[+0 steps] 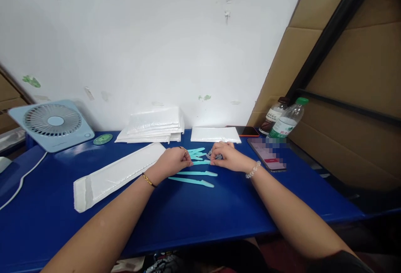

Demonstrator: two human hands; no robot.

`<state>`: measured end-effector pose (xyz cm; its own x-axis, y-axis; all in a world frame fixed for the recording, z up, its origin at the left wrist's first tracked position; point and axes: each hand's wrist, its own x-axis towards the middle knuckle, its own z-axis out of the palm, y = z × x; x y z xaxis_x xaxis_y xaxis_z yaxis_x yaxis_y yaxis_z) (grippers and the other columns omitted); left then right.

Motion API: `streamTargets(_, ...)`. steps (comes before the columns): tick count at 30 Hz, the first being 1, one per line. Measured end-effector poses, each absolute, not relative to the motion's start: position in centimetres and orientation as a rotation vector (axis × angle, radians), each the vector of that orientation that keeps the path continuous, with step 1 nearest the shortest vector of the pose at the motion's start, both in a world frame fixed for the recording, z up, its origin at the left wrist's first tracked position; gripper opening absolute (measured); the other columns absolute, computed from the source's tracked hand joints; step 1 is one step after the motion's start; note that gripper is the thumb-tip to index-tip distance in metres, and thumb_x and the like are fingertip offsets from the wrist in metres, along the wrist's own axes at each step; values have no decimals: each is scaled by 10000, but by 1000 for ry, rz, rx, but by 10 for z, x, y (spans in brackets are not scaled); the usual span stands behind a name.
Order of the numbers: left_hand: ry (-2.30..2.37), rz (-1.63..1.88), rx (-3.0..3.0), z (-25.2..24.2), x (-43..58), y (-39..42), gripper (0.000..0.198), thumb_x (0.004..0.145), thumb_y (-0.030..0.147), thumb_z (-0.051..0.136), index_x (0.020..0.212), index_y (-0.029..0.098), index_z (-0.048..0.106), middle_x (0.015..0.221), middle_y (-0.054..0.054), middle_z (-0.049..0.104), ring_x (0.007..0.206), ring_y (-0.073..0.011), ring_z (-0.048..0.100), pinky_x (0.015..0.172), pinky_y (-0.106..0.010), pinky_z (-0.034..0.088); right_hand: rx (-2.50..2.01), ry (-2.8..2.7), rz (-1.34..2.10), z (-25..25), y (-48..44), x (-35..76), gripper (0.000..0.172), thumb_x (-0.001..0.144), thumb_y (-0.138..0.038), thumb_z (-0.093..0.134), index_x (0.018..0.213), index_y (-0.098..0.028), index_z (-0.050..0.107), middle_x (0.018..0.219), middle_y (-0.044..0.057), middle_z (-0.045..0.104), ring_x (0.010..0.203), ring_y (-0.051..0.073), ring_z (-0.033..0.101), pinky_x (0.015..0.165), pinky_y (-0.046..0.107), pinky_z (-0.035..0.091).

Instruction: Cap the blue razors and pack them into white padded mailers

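A turquoise eyebrow razor (pixel 202 162) lies level between my two hands. The fingertips of my left hand (pixel 177 159) are pinched at its left end, and those of my right hand (pixel 228 157) at its right end. Two more razors like it (pixel 197 173) rest on the blue table just nearer to me, roughly side by side. Behind my fingers is a small loose pile of turquoise razors (pixel 196 152), partly hidden by my left hand. Some small grey pieces by my right fingers are too covered to make out. A long white padded mailer (pixel 120 175) lies slantwise at my left hand.
Along the wall are a stack of white mailers (pixel 153 125), a single white mailer (pixel 216 134) and a dark phone (pixel 246 131). A lit phone (pixel 267 154) and two bottles (pixel 286 120) stand right. A blue fan (pixel 56 122) and green disc (pixel 102 139) are left.
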<state>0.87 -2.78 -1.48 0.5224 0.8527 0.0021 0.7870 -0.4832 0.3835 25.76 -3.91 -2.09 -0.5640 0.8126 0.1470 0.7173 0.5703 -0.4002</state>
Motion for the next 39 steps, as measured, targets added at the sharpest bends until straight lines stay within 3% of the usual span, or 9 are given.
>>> streamTargets(5,1470,272,2477,-19,2,-18,216,778,379,557,710,198,653,795,-19,669,668,-157,573,595,-255,357,-1467,-2397,293,-23,-27,276,112,810,-262,632,729,-207,686,895,35,620,959,226,510,837,385,226)
streamTargets(10,1439,352,2486,-19,-1,-18,318,761,490,569,881,209,659,883,-24,646,760,-174,587,619,-257,380,-1476,-2366,228,-20,-30,278,118,800,-326,648,791,-219,695,948,38,607,966,228,510,829,375,222)
streamTargets(16,1094,155,2574,-19,10,-33,246,744,455,616,826,231,675,827,-3,643,741,-161,574,605,-247,368,-1235,-2603,401,-10,-52,258,200,763,-410,685,797,-213,679,896,29,603,911,207,518,813,346,232)
streamTargets(28,1430,246,2556,-21,3,-17,198,780,380,575,746,209,667,807,-13,655,668,-159,567,590,-261,360,-1375,-2494,232,-21,-36,269,132,819,-291,633,745,-181,638,863,33,606,922,204,505,783,330,200)
streamTargets(31,1495,284,2536,-20,0,-15,253,760,434,590,832,203,665,849,-20,652,697,-167,578,601,-262,373,-1485,-2404,179,-23,-31,276,132,804,-306,646,752,-186,656,887,42,613,920,212,516,779,335,196)
streamTargets(35,1203,220,2620,-13,5,-30,365,719,525,626,905,214,662,914,-26,636,750,-170,580,637,-257,391,-1440,-2394,199,-20,-36,271,113,820,-281,619,768,-193,668,881,38,622,919,205,536,792,337,208)
streamTargets(39,1022,55,2651,-10,13,-45,194,774,402,605,820,229,680,850,-11,639,733,-158,566,646,-256,382,-1290,-2473,356,-11,-46,261,161,847,-304,584,776,-191,675,841,31,647,856,184,563,816,342,239)
